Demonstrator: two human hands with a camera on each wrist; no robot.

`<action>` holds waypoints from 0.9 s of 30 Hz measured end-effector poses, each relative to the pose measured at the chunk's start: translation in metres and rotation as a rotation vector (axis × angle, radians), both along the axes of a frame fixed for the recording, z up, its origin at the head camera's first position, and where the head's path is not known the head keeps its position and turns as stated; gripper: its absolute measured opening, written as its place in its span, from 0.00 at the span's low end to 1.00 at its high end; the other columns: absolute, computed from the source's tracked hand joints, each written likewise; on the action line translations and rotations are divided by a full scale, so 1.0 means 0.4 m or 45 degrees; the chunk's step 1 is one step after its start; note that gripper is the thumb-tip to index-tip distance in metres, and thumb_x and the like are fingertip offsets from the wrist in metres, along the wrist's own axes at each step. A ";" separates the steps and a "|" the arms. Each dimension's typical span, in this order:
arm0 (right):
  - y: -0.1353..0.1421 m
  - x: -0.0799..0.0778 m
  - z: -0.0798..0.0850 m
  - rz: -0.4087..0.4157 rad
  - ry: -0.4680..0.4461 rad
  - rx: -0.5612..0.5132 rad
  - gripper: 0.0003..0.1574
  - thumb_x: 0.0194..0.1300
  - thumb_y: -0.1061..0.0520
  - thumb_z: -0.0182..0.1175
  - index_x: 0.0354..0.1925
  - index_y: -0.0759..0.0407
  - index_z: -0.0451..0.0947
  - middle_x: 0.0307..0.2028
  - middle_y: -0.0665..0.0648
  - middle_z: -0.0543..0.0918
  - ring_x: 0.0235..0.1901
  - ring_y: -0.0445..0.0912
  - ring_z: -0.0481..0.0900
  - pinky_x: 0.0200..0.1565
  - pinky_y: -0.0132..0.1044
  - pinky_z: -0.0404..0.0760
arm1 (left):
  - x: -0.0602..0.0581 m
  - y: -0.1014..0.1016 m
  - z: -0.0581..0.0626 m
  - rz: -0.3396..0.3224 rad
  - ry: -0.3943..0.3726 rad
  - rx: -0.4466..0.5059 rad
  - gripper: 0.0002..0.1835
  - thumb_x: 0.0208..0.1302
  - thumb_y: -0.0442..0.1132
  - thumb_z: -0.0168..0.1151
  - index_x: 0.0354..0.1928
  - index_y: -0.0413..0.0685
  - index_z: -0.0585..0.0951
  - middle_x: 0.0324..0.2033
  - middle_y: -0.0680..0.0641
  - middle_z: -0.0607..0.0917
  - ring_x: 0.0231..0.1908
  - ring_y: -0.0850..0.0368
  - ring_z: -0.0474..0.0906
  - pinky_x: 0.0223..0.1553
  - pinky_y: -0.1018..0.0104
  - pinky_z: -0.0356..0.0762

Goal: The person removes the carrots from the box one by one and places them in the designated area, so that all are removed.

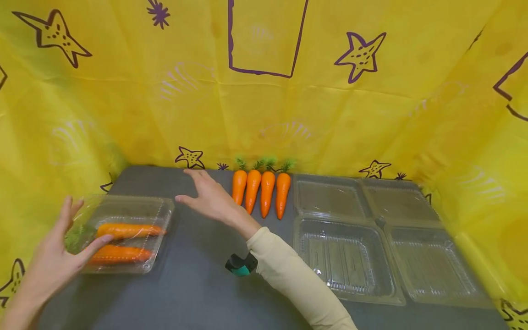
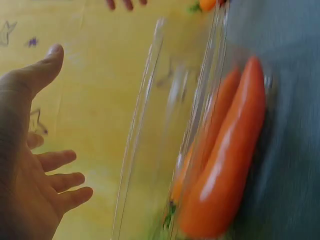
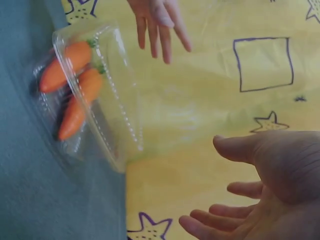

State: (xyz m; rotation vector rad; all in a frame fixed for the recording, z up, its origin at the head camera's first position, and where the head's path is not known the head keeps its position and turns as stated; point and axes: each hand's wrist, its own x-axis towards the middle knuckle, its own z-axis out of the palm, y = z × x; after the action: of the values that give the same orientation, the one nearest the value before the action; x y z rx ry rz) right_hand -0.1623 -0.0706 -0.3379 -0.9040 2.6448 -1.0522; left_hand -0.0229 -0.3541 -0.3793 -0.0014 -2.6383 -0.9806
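Observation:
A clear plastic container (image 1: 136, 208) with its clear lid over it sits at the left of the table. Inside lie two carrots, the far carrot (image 1: 129, 231) and the near carrot (image 1: 121, 254), side by side with green tops to the left. My left hand (image 1: 55, 259) is spread at the container's left end, its thumb overlapping the lid in the head view. In the left wrist view, a gap shows between these fingers and the plastic. Beyond the container's right side, my right hand (image 1: 212, 197) hovers with fingers extended, holding nothing.
Several carrots (image 1: 267, 192) stand in a row at the back middle of the grey table (image 1: 206, 284). To the right are two opened clear containers, a nearer one (image 1: 350, 293) and a far right one (image 1: 437, 266). A yellow patterned cloth (image 1: 264, 110) encloses the table.

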 end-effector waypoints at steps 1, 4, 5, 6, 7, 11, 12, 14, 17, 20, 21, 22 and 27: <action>-0.003 0.002 -0.002 -0.009 -0.006 -0.002 0.45 0.68 0.41 0.60 0.75 0.52 0.55 0.72 0.53 0.62 0.65 0.48 0.70 0.63 0.39 0.72 | 0.005 -0.014 -0.003 0.019 0.003 -0.008 0.58 0.62 0.39 0.68 0.76 0.69 0.33 0.77 0.52 0.47 0.71 0.30 0.43 0.67 0.29 0.33; -0.014 0.012 -0.010 -0.030 -0.022 -0.011 0.45 0.68 0.41 0.60 0.75 0.51 0.56 0.71 0.53 0.63 0.64 0.48 0.70 0.62 0.39 0.72 | 0.019 -0.052 -0.014 0.073 0.014 -0.015 0.57 0.62 0.38 0.68 0.77 0.67 0.35 0.76 0.41 0.46 0.71 0.27 0.42 0.70 0.36 0.32; -0.018 0.016 -0.013 -0.042 -0.023 -0.012 0.44 0.68 0.40 0.59 0.75 0.51 0.56 0.71 0.52 0.63 0.64 0.48 0.71 0.62 0.39 0.73 | 0.022 -0.063 -0.018 0.096 0.018 -0.015 0.57 0.61 0.38 0.68 0.77 0.66 0.35 0.76 0.39 0.46 0.71 0.29 0.41 0.71 0.41 0.32; -0.023 0.020 -0.018 -0.053 -0.014 -0.021 0.44 0.68 0.40 0.60 0.74 0.51 0.57 0.71 0.52 0.63 0.64 0.48 0.71 0.62 0.38 0.73 | 0.025 -0.073 -0.021 0.116 0.024 -0.013 0.57 0.61 0.39 0.68 0.77 0.64 0.36 0.75 0.37 0.46 0.72 0.32 0.39 0.72 0.45 0.30; -0.029 0.026 -0.023 -0.065 -0.002 -0.044 0.43 0.68 0.40 0.60 0.74 0.51 0.58 0.70 0.52 0.64 0.64 0.47 0.71 0.62 0.37 0.72 | 0.028 -0.084 -0.023 0.134 0.025 -0.010 0.56 0.61 0.40 0.68 0.77 0.61 0.35 0.75 0.36 0.44 0.73 0.35 0.36 0.72 0.49 0.27; -0.052 0.060 -0.061 -0.140 0.033 -0.241 0.39 0.68 0.43 0.60 0.71 0.52 0.62 0.69 0.51 0.65 0.62 0.43 0.71 0.60 0.34 0.73 | 0.038 -0.112 -0.025 0.222 -0.021 -0.060 0.58 0.61 0.49 0.67 0.77 0.47 0.33 0.74 0.34 0.35 0.73 0.35 0.27 0.70 0.43 0.21; -0.059 0.070 -0.073 -0.154 0.040 -0.291 0.38 0.68 0.43 0.60 0.71 0.52 0.63 0.69 0.51 0.65 0.62 0.43 0.71 0.60 0.34 0.73 | 0.038 -0.119 -0.027 0.235 -0.034 -0.084 0.59 0.61 0.51 0.66 0.76 0.43 0.32 0.74 0.32 0.33 0.72 0.35 0.25 0.69 0.41 0.21; -0.071 0.090 -0.097 -0.184 0.034 -0.362 0.39 0.68 0.42 0.60 0.71 0.51 0.62 0.70 0.50 0.63 0.61 0.44 0.73 0.59 0.34 0.74 | 0.039 -0.133 -0.034 0.247 -0.042 -0.117 0.61 0.61 0.54 0.66 0.76 0.39 0.32 0.73 0.29 0.32 0.72 0.31 0.26 0.68 0.38 0.21; -0.087 0.113 -0.125 -0.196 0.013 -0.376 0.43 0.67 0.39 0.60 0.72 0.51 0.59 0.72 0.49 0.59 0.61 0.46 0.73 0.59 0.36 0.74 | 0.040 -0.165 -0.062 0.286 -0.035 -0.121 0.60 0.61 0.54 0.66 0.76 0.41 0.33 0.73 0.29 0.33 0.72 0.31 0.29 0.70 0.39 0.25; -0.097 0.131 -0.147 -0.200 0.001 -0.392 0.46 0.66 0.37 0.60 0.73 0.51 0.57 0.73 0.49 0.56 0.62 0.47 0.72 0.60 0.38 0.74 | 0.038 -0.220 -0.122 0.369 0.010 -0.081 0.56 0.62 0.50 0.65 0.78 0.49 0.36 0.76 0.38 0.37 0.74 0.39 0.31 0.73 0.46 0.27; -0.099 0.137 -0.155 -0.202 -0.007 -0.403 0.46 0.66 0.37 0.60 0.73 0.51 0.57 0.73 0.49 0.56 0.63 0.47 0.71 0.61 0.38 0.74 | 0.036 -0.236 -0.138 0.401 0.000 -0.068 0.55 0.63 0.49 0.65 0.78 0.51 0.36 0.76 0.41 0.37 0.75 0.40 0.31 0.73 0.46 0.28; -0.101 0.143 -0.162 -0.205 -0.018 -0.419 0.47 0.65 0.37 0.61 0.73 0.51 0.56 0.74 0.48 0.55 0.64 0.47 0.70 0.61 0.38 0.73 | 0.034 -0.253 -0.157 0.423 0.002 -0.049 0.54 0.64 0.47 0.64 0.78 0.55 0.36 0.77 0.45 0.36 0.75 0.43 0.30 0.73 0.46 0.29; -0.109 0.176 -0.200 -0.198 -0.080 -0.410 0.52 0.62 0.34 0.62 0.75 0.48 0.53 0.75 0.48 0.51 0.62 0.49 0.72 0.58 0.39 0.76 | 0.032 -0.283 -0.208 0.381 -0.017 0.080 0.50 0.69 0.43 0.58 0.77 0.60 0.31 0.77 0.49 0.34 0.75 0.48 0.30 0.74 0.61 0.32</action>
State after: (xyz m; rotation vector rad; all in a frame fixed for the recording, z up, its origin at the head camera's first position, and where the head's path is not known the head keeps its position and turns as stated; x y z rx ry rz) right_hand -0.0917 -0.1141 -0.4180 -0.7095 2.5708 -1.5504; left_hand -0.0102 -0.4673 -0.4623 0.4030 -2.5205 -0.9598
